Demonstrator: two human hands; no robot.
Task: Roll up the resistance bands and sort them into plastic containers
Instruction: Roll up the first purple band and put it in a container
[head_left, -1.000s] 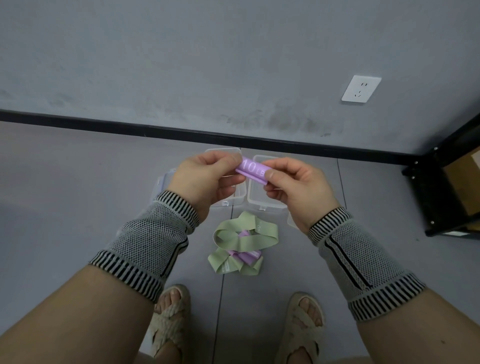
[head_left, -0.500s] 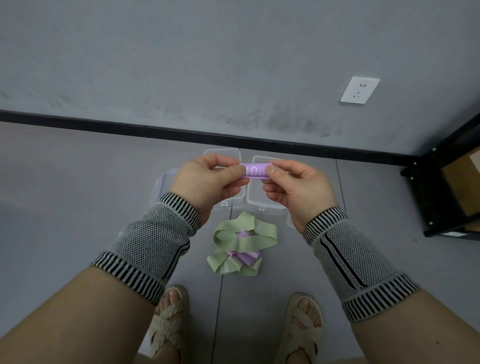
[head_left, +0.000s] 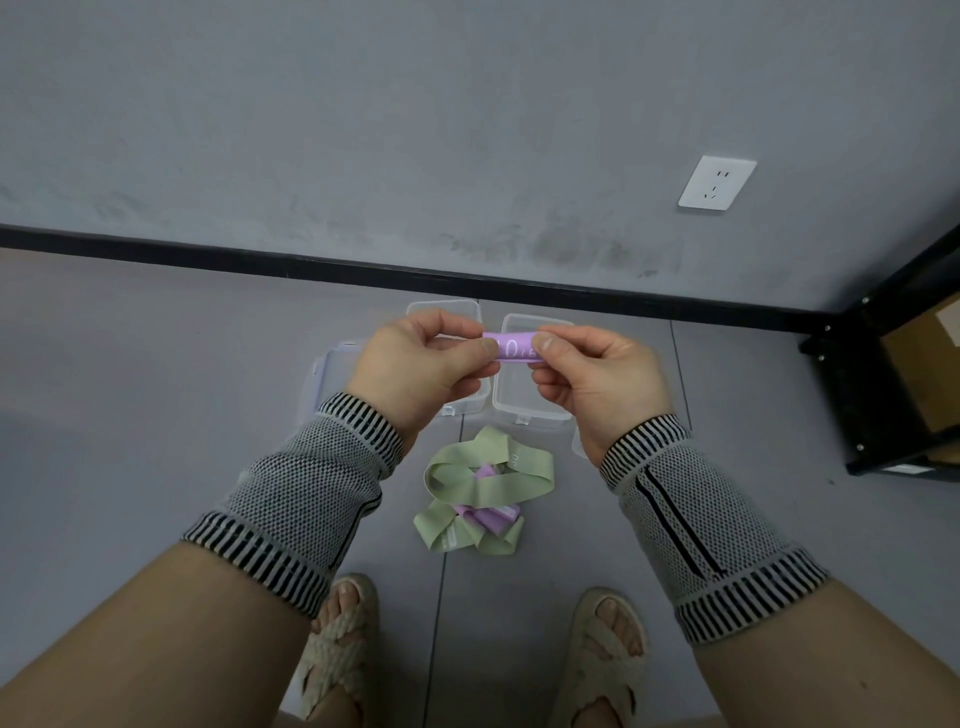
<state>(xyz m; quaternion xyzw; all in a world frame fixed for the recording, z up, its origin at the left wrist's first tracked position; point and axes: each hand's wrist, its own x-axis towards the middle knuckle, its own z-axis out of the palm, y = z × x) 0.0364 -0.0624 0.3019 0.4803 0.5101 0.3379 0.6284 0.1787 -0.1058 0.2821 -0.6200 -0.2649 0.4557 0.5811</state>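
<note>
Hands pinch rolled purple band (head_left: 514, 348), left hand (head_left: 423, 371), right hand (head_left: 597, 382), above two bins (head_left: 524, 410), seemingly empty; loose bands (head_left: 485, 488) on floor.

The purple rolled band (head_left: 513, 347) is covered at both ends by the left hand (head_left: 423, 366) and the right hand (head_left: 597, 382), so only its middle shows; its white print is partly covered and not fully legible; the clear container (head_left: 451, 312) at 12 o'clock from the left hand is largely hidden behind it, as is the clear lid (head_left: 327, 375) at 9 o'clock; the second container (head_left: 517, 400) is partly covered by the right hand; the purple bands (head_left: 493, 515) in the floor pile lie mostly under the green bands (head_left: 485, 467), their number not determinable; the black shelf (head_left: 857, 405) and both sandals (head_left: 337, 654) are cut off by the picture's edges.
</note>
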